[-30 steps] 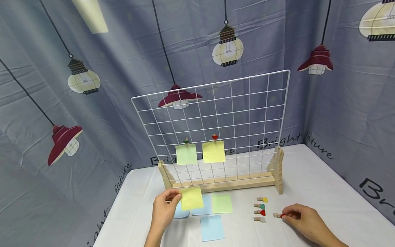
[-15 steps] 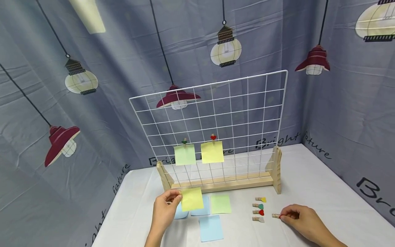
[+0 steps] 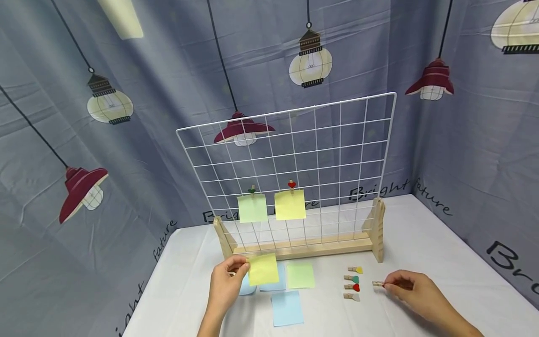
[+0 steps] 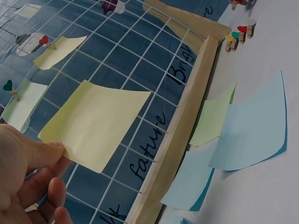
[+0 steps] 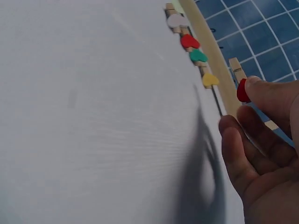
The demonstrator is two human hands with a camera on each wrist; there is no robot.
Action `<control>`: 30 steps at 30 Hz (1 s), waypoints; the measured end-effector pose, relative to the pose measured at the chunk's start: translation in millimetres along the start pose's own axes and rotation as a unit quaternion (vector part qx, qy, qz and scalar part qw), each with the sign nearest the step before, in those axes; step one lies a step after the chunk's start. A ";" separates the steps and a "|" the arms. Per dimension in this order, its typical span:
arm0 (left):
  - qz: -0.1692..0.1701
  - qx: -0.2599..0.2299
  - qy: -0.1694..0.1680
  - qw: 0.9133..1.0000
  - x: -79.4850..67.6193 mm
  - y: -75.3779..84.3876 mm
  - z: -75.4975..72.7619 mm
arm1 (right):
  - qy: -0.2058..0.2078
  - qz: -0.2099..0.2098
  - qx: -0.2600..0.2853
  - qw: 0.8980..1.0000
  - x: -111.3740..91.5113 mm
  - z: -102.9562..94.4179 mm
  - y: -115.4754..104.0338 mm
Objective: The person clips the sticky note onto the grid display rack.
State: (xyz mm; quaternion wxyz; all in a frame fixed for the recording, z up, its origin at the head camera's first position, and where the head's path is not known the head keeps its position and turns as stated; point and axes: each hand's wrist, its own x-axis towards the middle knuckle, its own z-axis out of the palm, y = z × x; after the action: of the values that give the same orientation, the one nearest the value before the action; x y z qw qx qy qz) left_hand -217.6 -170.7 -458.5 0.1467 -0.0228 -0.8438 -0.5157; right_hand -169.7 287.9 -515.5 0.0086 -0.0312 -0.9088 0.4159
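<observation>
My left hand (image 3: 227, 283) pinches a yellow sticky note (image 3: 263, 270) by its left edge, between thumb and fingers, in front of the grid's wooden base. In the left wrist view that note (image 4: 98, 126) slants across the white wires. My right hand (image 3: 414, 292) pinches a small wooden clothespin with a red heart (image 5: 242, 88) between thumb and forefinger. Its bare wooden end points left in the head view. Left of it lie several more heart clothespins in a column: yellow (image 3: 355, 270), green (image 3: 352, 278), red (image 3: 352, 287) and white (image 3: 352, 296).
A white wire grid (image 3: 290, 154) stands in a wooden base (image 3: 303, 248). Clothespins hold a green note (image 3: 252, 208) and a yellow note (image 3: 290, 205) on it. Blue notes (image 3: 287, 309) and a green note (image 3: 301, 275) lie on the white table (image 3: 191, 267). A lamp-print curtain (image 3: 160, 154) hangs behind.
My right hand has lifted slightly with the red-heart clothespin. My left hand keeps the yellow note nearly in place, and the head view has shifted a little.
</observation>
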 end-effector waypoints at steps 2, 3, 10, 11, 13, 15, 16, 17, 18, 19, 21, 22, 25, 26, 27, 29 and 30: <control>-0.002 -0.001 -0.002 1.000 0.5 0.9 0.7 | -0.005 -0.014 0.029 0.999 0.3 -4.5 -2.8; -0.003 -0.001 -0.002 1.000 0.8 1.4 1.2 | -0.005 -0.019 0.044 0.999 0.6 -6.2 -4.6; -0.004 -0.003 -0.007 1.000 1.0 5.1 3.5 | 0.021 -0.081 0.078 0.993 5.6 -13.9 -17.7; -0.004 -0.005 -0.008 1.000 0.9 5.5 3.8 | 0.023 -0.085 0.074 0.993 6.0 -14.9 -19.2; -0.004 -0.009 -0.010 1.000 1.1 5.8 4.7 | 0.025 -0.087 0.064 0.994 6.4 -17.4 -22.5; -0.003 -0.011 -0.012 1.000 1.4 5.9 5.8 | 0.026 -0.084 0.053 0.995 6.6 -19.7 -26.0; -0.002 -0.011 -0.014 1.000 1.6 5.9 6.6 | 0.027 -0.083 0.046 0.995 6.9 -20.9 -27.6; 0.000 -0.010 -0.015 1.000 1.9 5.9 7.5 | 0.031 -0.083 0.040 0.995 7.1 -22.1 -29.5; 0.003 -0.009 -0.016 1.000 2.4 6.0 8.5 | 0.034 -0.086 0.035 0.995 7.5 -23.2 -31.3; 0.006 -0.008 -0.017 1.000 3.1 6.2 9.6 | 0.040 -0.088 0.030 0.995 8.1 -24.3 -33.1; 0.012 -0.005 -0.019 1.000 4.3 7.3 12.0 | 0.048 -0.090 0.023 0.995 9.2 -26.2 -37.4; 0.016 -0.005 -0.019 1.000 5.0 8.3 13.2 | 0.051 -0.090 0.020 0.994 9.8 -27.1 -39.6; 0.023 -0.007 -0.024 0.999 6.9 12.6 17.2 | 0.053 -0.083 0.014 0.995 12.0 -30.0 -47.2; 0.024 -0.009 -0.026 0.999 7.4 14.3 18.5 | 0.052 -0.081 0.013 0.995 12.7 -31.0 -50.1; 0.025 -0.011 -0.029 0.999 8.0 15.9 20.0 | 0.051 -0.080 0.015 0.995 13.6 -32.2 -53.2; 0.027 -0.014 -0.035 0.999 8.8 19.7 22.9 | 0.053 -0.082 0.018 0.995 15.3 -34.8 -59.6; 0.028 -0.015 -0.038 0.999 9.2 21.5 24.5 | 0.053 -0.084 0.023 0.995 16.2 -36.2 -62.9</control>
State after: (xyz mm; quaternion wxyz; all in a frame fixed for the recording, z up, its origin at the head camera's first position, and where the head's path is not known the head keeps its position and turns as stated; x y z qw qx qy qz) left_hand -227.8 -140.2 -447.9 0.1286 -0.0684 -0.8400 -0.5227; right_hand -187.5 275.2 -444.4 0.0924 0.0236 -0.8968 0.4321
